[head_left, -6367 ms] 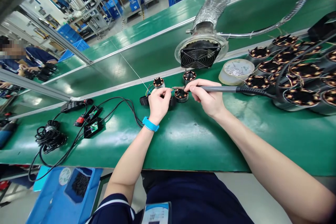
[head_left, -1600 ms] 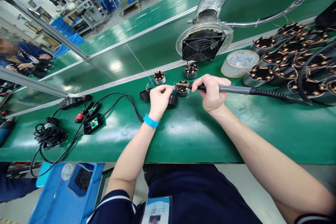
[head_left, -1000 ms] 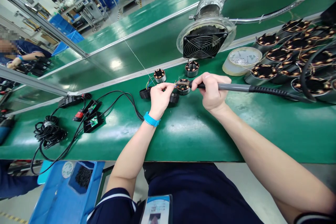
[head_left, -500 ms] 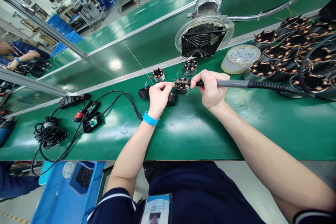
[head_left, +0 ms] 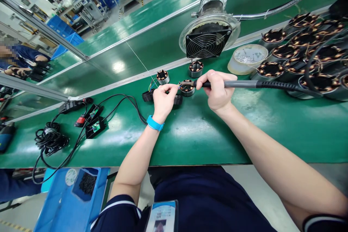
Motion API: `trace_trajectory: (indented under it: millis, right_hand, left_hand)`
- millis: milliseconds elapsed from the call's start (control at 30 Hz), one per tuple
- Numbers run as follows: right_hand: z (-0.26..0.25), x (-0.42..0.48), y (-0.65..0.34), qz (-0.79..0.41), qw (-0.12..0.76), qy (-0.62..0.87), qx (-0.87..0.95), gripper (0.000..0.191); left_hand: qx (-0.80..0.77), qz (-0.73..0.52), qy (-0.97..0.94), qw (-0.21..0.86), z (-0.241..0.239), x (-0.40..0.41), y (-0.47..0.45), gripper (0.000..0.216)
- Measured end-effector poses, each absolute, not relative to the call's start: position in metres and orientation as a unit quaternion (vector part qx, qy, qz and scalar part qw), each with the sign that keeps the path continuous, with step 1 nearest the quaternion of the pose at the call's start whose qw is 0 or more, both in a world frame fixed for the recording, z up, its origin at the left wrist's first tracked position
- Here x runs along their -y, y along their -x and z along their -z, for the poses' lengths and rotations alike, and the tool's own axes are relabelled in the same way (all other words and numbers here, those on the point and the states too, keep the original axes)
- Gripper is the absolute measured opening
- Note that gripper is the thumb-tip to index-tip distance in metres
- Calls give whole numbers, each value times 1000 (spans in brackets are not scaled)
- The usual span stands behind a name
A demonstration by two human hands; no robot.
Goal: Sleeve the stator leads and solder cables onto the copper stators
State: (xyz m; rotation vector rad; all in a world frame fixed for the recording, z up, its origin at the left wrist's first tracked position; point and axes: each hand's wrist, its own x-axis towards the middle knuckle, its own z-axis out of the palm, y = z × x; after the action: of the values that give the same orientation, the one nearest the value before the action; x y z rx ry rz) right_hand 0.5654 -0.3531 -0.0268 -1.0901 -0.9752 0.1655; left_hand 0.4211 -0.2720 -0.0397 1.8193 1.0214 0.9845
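Observation:
My right hand [head_left: 221,88] grips a soldering iron [head_left: 239,84], its tip pointing left over a copper-wound motor stator [head_left: 187,88]. At that tip, the thumb and forefinger of my left hand [head_left: 164,101] are pinched together by fine coloured leads. A thin pale strand of solder wire [head_left: 138,57] runs down from the upper left into my left hand. Behind and below that hand lies a black plastic part [head_left: 148,96], partly covered. Two more stators, one on the left [head_left: 162,77] and one on the right [head_left: 196,69], stand just beyond.
A fume extractor fan [head_left: 208,43] hangs over the back of the green bench [head_left: 206,134]. Many stators [head_left: 288,63] crowd the right side beside a tape roll [head_left: 248,58]. Black cable [head_left: 50,137] and open circuit housings [head_left: 95,127] lie left. A co-worker's arm shows far left.
The view has shifted slightly. Both hands and the soldering iron keep nearly the same place at the stator. At far left, the co-worker's hands have moved.

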Motion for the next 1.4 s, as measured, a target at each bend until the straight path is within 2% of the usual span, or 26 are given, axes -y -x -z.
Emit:
trace_trajectory:
  millis: [633,867,1033,1167,1300,1400]
  right_hand:
    - [29,353,-568,-40,741,509,435,64]
    - [31,352,-567,-24,740,505,444,57]
    - [26,352,-564,-32,708,515,483,55]
    - [25,351,-564,-12,675,522,521,44]
    - [30,345,-568,18,635,515,575,14]
    - [36,340,-571,7,619,499,607,25]
  left_hand:
    - [-404,-393,-711,420,36,273,-422,17]
    - [-399,-396,-711,422,36,273,-421,17]
    - [-400,-392,-713,422,37,273,-421,17]
    - [-404,-391,-710,425,35,273,-422,17]
    - [-404,-387,-712,425,34,273,-421,17]
    - [-398,-380,-721,422,35,272,-420,19]
